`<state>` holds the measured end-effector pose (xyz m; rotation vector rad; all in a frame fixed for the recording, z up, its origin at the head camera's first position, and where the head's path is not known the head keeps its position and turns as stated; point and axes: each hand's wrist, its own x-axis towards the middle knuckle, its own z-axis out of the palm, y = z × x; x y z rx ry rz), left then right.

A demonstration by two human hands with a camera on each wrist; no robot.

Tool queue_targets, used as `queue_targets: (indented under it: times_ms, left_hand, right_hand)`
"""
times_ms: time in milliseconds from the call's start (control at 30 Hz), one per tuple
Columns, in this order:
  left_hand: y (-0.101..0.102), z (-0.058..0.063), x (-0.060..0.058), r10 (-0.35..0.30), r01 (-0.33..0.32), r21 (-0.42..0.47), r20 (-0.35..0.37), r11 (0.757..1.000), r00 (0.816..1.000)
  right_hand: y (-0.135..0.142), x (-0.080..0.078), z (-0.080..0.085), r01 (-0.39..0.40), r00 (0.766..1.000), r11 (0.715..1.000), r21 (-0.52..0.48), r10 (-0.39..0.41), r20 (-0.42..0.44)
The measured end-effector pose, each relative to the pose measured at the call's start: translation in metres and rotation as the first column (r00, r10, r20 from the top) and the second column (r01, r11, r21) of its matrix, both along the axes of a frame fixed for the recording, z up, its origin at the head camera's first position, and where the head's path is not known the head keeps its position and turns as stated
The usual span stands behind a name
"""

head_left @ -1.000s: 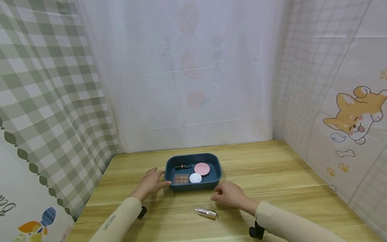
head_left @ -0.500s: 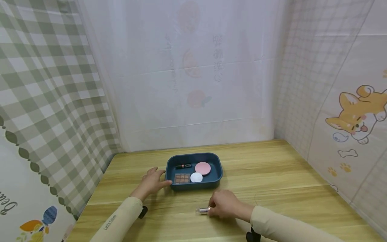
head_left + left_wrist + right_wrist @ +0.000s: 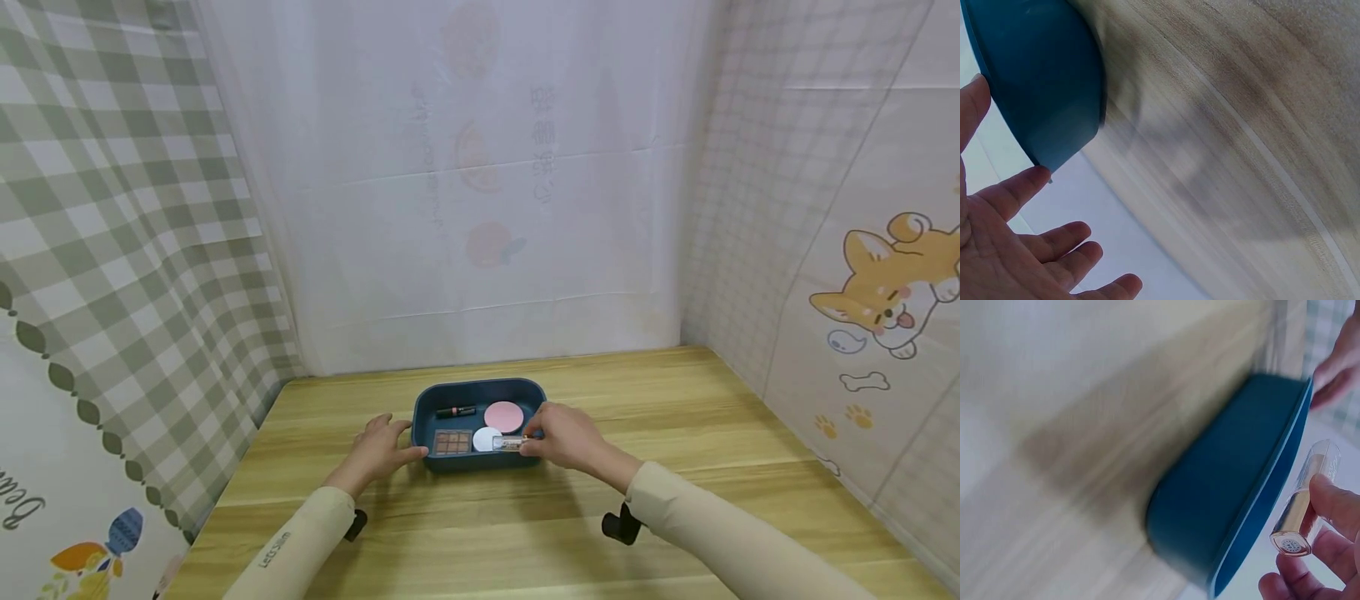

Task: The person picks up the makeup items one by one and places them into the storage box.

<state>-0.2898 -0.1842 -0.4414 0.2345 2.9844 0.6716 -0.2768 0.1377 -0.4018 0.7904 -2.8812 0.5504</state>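
A dark blue rectangular box (image 3: 480,462) stands on the table, its near wall facing me. My left hand (image 3: 381,448) is at the box's left end, thumb and forefinger touching the rim and the other fingers spread, as the left wrist view shows. My right hand (image 3: 564,433) pinches a lipstick (image 3: 1304,500) with a clear cap and a gold base between thumb and fingers. It is held over the right front part of the box, above the rim. Inside lie a brown-panelled palette (image 3: 453,442), a white round disc (image 3: 484,439), a pink round disc (image 3: 503,417) and a slim black tube (image 3: 455,412).
The wood-grain table (image 3: 637,400) extends to both sides of the box. A white curtain (image 3: 480,208) hangs behind it, a green checked cloth (image 3: 135,208) on the left and a dog-print cloth (image 3: 862,250) on the right. Both wrists wear black cameras.
My right hand has taken hold of the lipstick from the table and carried it up and forward over the box. My left hand has stayed at the box's rim.
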Motion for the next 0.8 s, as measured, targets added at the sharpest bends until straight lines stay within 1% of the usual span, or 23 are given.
queue_targets:
  times_ms: [100,200,367,467,600,700,800]
  left_hand:
    - [0.0,0.0,0.0,0.0,0.0,-0.001,-0.001,1.0,1.0]
    - [0.001,0.001,0.001,0.001,-0.001,0.003,0.004,1.0,1.0]
    - [0.001,0.004,0.001,0.003,-0.003,0.0,0.007,1.0,1.0]
    - [0.001,0.004,0.0,0.005,-0.005,-0.001,0.007,1.0,1.0]
    - [0.002,0.004,0.0,0.008,-0.008,0.001,0.008,1.0,1.0]
    - [0.003,0.004,0.001,0.009,-0.009,0.001,0.007,1.0,1.0]
    - [0.002,0.004,0.001,0.013,-0.013,0.002,0.007,1.0,1.0]
  right_hand:
    - [0.003,-0.011,0.0,0.041,0.998,0.998,0.04,-0.039,-0.049]
    - [0.004,-0.02,-0.002,0.076,0.995,0.991,0.11,-0.069,-0.069]
    - [-0.001,-0.032,-0.002,0.108,0.993,0.963,0.245,-0.092,-0.073]
    - [-0.008,-0.039,-0.003,0.119,0.993,0.943,0.312,-0.106,-0.058]
    - [-0.016,-0.047,-0.007,0.135,0.99,0.913,0.385,-0.141,-0.013]
    - [-0.019,-0.049,-0.01,0.145,0.988,0.894,0.425,-0.156,-0.009]
    - [-0.021,-0.048,-0.013,0.142,0.987,0.884,0.446,-0.161,0.003]
